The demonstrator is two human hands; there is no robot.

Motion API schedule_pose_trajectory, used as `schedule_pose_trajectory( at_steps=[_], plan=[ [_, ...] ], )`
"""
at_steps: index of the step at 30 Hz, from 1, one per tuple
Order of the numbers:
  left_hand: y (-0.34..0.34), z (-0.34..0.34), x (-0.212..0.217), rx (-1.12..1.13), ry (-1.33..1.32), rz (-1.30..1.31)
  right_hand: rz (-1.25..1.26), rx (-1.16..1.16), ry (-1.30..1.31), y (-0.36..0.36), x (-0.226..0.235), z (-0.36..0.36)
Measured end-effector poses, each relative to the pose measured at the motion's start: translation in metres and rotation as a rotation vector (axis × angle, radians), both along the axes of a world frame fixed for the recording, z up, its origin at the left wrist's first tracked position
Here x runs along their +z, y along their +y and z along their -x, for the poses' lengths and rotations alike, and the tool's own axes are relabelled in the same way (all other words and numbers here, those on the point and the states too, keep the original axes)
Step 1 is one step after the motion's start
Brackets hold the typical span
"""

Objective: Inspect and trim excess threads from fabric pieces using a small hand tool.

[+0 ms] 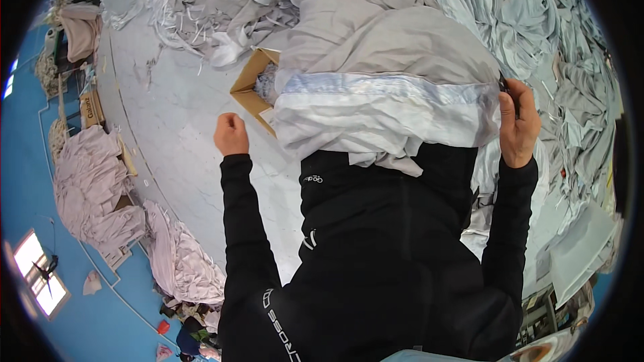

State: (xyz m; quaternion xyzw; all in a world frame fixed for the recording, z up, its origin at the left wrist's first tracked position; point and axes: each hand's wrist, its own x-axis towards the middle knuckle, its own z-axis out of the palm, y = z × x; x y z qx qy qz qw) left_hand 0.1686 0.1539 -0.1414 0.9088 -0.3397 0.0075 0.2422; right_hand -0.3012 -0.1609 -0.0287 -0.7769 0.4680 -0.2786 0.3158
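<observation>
Across my lap and the area in front of me lies a large bundle of thin grey fabric [396, 40], with a pale bluish-white band [376, 87] running left to right over it. My right hand [520, 124] is closed at the right end of this band, thumb in front and fingers mostly hidden behind. A small dark thing shows by its fingertips, too little of it to name. My left hand [232, 135] is a fist, apart from the fabric; its palm is hidden. Beside it stands an open cardboard box [247, 87] with a patterned bluish content, partly covered by the fabric.
Heaped grey fabric and white strips [235, 0] lie at the far side. More grey cloth piles [580, 94] fill the right. A pale floor [161, 107] stretches left, bordered by bundles of pinkish fabric [94, 181] along a blue area. A translucent sheet [580, 251] lies at the lower right.
</observation>
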Motion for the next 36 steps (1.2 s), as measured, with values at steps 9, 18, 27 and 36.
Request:
schedule_pose_trajectory(
  at_steps=[9, 18, 27, 36],
  plan=[
    [-0.048, 0.013, 0.005, -0.065, -0.176, -0.064, -0.053, -0.040, 0.028, -0.014, -0.012, 0.020],
    [-0.169, 0.136, 0.132, -0.641, 0.042, 0.314, -0.274, 0.090, -0.238, -0.012, -0.023, 0.000],
    [-0.178, 0.134, 0.120, -0.785, 0.156, 0.116, -0.169, 0.030, -0.246, -0.039, -0.034, 0.042],
    [-0.193, 0.137, 0.104, -0.662, 0.274, 0.294, -0.082, -0.152, -0.108, -0.067, -0.067, 0.057]
  ],
)
